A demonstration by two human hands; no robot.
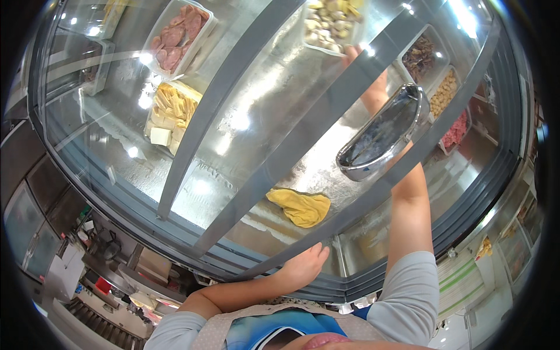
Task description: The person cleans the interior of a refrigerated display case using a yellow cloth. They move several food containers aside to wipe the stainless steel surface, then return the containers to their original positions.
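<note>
The pale-food tub [322,50] is already on the counter [262,87], right hand [376,93] at its corner, grip unclear; left hand [306,267] loosely open; yellow cloth [301,207] unheld, near edge.

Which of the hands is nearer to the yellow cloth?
Left. The left hand is just on the wearer's side of the yellow cloth; the right hand is well beyond it, up by the tub of pale pieces.
</note>
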